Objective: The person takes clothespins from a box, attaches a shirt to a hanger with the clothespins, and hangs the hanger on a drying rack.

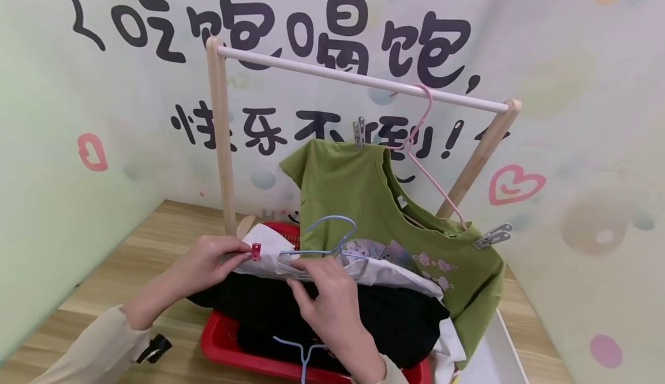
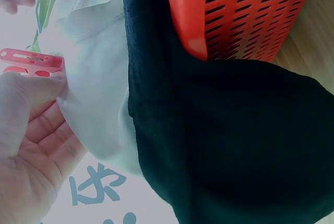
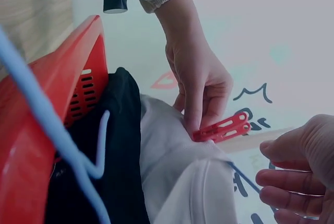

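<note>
My left hand [image 1: 210,261] pinches the shoulder of a white shirt [image 2: 96,104] between thumb and fingers. Right at its fingertips, a small red clothes peg [image 3: 225,127] sits on the cloth, its handle ends pointing away from the hand. A blue hanger [image 1: 340,239] lies inside the shirt, its hook rising from the neckline. My right hand [image 1: 332,297] is at the neckline, below the hook. In the right wrist view its thumb and fingers stand apart, loosely bent, with nothing gripped. Below the shirt, a black garment [image 1: 363,314] drapes over a red basket [image 1: 254,361].
A green T-shirt [image 1: 343,187] hangs by a pink hanger [image 1: 428,170] from the rack's white rail [image 1: 332,72], with a grey peg [image 1: 358,133] on each shoulder. Another blue hanger [image 1: 303,358] lies in front. A white tray [image 1: 499,343] stands at right.
</note>
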Action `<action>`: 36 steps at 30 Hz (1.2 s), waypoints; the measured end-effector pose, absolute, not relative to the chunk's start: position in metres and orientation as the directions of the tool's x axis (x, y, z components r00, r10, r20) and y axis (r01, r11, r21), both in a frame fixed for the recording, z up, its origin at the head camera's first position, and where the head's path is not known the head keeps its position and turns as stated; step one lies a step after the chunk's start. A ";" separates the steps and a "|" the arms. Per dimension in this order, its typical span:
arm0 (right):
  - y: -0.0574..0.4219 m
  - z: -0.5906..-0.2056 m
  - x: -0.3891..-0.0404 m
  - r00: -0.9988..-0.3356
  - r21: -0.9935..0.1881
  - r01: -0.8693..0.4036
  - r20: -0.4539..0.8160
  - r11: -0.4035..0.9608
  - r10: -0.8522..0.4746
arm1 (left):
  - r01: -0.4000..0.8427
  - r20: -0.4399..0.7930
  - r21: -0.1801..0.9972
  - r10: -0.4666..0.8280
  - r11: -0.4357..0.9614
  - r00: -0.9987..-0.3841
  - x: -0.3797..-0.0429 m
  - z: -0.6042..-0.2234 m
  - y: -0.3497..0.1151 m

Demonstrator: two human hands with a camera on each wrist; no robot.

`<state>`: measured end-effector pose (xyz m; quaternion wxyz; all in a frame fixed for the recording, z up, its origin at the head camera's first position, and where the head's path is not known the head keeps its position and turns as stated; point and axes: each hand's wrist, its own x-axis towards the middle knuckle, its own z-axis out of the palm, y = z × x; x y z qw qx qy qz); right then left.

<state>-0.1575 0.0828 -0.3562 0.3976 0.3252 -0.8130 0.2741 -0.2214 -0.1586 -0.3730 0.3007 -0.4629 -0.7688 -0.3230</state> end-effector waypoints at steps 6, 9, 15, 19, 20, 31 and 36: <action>0.096 -0.359 -0.154 -0.488 -0.195 -0.731 0.820 0.654 -0.300 | 0.903 0.761 0.219 0.515 0.369 -0.395 -0.221 -0.373 -0.159; 0.103 -0.360 -0.151 -0.491 -0.195 -0.720 0.821 0.666 -0.291 | 0.896 0.748 0.229 0.519 0.381 -0.412 -0.219 -0.372 -0.159; 0.119 -0.364 -0.146 -0.508 -0.204 -0.708 0.812 0.676 -0.287 | 0.889 0.736 0.242 0.524 0.388 -0.429 -0.218 -0.371 -0.160; 0.131 -0.370 -0.141 -0.544 -0.215 -0.684 0.787 0.698 -0.291 | 0.892 0.737 0.245 0.525 0.379 -0.425 -0.218 -0.371 -0.159; 0.134 -0.371 -0.140 -0.547 -0.210 -0.679 0.784 0.703 -0.294 | 0.893 0.737 0.245 0.526 0.378 -0.424 -0.218 -0.371 -0.159; 0.171 -0.376 -0.131 -0.531 -0.161 -0.628 0.804 0.761 -0.268 | 0.904 0.757 0.225 0.519 0.364 -0.397 -0.221 -0.373 -0.159; 0.190 -0.379 -0.127 -0.517 -0.143 -0.610 0.817 0.780 -0.255 | 0.901 0.752 0.232 0.520 0.366 -0.405 -0.221 -0.374 -0.159</action>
